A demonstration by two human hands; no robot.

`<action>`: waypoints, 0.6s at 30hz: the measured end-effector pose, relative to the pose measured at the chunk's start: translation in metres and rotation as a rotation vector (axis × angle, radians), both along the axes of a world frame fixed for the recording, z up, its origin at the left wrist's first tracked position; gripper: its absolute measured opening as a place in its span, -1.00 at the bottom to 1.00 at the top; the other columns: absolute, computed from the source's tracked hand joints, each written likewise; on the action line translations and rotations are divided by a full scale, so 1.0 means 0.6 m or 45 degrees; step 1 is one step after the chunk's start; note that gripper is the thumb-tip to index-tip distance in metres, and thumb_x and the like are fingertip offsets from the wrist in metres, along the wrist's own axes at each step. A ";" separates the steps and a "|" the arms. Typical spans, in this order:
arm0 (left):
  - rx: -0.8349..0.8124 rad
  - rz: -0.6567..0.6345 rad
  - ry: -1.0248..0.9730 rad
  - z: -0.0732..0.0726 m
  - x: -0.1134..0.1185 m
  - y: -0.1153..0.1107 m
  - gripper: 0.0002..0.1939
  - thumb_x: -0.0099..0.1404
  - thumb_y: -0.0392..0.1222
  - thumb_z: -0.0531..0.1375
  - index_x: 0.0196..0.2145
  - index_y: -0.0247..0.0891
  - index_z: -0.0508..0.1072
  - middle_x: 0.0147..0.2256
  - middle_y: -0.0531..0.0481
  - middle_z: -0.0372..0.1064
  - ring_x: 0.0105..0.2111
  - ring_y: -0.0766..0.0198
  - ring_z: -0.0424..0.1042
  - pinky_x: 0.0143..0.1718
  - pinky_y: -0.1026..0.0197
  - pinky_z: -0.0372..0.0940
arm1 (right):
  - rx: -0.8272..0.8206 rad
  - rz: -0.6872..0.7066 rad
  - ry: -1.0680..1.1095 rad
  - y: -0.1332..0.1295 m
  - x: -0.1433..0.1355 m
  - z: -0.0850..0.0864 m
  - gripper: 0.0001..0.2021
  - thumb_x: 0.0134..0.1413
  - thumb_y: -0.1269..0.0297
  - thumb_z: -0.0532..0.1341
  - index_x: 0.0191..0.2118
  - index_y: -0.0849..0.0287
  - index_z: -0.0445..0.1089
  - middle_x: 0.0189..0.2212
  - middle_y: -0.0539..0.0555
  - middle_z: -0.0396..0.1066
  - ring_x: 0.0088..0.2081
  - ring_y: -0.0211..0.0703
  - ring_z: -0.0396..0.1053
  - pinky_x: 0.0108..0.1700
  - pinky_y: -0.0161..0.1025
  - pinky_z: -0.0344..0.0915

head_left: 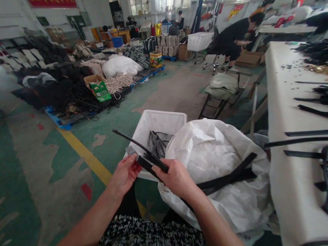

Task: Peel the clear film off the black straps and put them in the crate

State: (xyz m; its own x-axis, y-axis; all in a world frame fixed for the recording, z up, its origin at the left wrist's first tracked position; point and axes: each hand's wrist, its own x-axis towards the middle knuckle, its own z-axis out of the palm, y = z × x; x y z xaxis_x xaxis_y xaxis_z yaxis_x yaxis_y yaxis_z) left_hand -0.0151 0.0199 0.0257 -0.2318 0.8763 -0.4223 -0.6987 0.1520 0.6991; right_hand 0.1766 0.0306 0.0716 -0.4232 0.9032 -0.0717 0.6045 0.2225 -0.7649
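My right hand (pixel 177 178) is closed around a bundle of black straps (pixel 153 161), one of which sticks out far to the left. Longer strap ends (pixel 227 175) trail right from under my right forearm over a white sack. Close beside the bundle's left end, my left hand (pixel 125 175) pinches a small greyish piece (pixel 131 150); its exact kind is unclear. Both hands are above the near part of a white plastic bin (pixel 162 116), where several dark and grey strips (pixel 158 141) lie.
The large white sack (pixel 208 141) stands right of the bin. On the right, a white-topped table (pixel 284 97) carries many black straps and small metal-coloured parts. A stool (pixel 222 86) with folded cloth is ahead. Left are loaded blue pallets (pixel 66 124). A seated person (pixel 237 34) works farther back.
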 end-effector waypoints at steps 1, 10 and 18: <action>-0.018 -0.017 -0.034 0.000 0.005 0.000 -0.89 0.02 -0.33 0.36 -0.47 -0.33 0.48 -0.49 0.02 0.51 -0.50 0.37 0.48 -0.45 0.37 0.42 | 0.016 -0.013 -0.002 0.001 -0.003 -0.001 -0.75 0.10 0.18 0.13 -0.50 0.18 0.37 -0.65 -0.03 0.29 -0.57 -0.31 0.18 -0.55 -0.37 -0.04; -0.038 0.043 0.090 0.011 -0.011 -0.003 -0.84 -0.05 -0.38 0.39 -0.48 -0.29 0.48 -0.54 0.10 0.49 -0.59 0.39 0.44 -0.56 0.39 0.39 | 0.010 -0.056 0.040 -0.014 0.018 0.006 -0.70 0.06 0.08 0.19 -0.53 0.19 0.39 -0.66 -0.08 0.22 -0.58 -0.35 0.09 -0.54 -0.37 -0.08; 0.012 -0.077 0.153 0.002 0.037 -0.037 -0.71 -0.25 -0.32 0.48 -0.52 -0.32 0.51 -0.53 0.05 0.50 -0.54 0.36 0.45 -0.48 0.37 0.41 | 0.103 -0.031 -0.084 -0.023 0.014 0.013 -0.88 -0.02 0.30 0.20 -0.50 0.15 0.44 -0.62 -0.05 0.34 -0.56 -0.33 0.16 -0.50 -0.35 -0.07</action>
State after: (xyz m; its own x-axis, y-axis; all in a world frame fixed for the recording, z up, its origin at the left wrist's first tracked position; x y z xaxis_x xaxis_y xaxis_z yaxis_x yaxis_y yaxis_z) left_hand 0.0070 -0.0024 0.0271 -0.2270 0.8940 -0.3864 -0.5995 0.1844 0.7789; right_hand 0.1849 0.0171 0.0791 -0.3979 0.9171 -0.0251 0.6590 0.2667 -0.7032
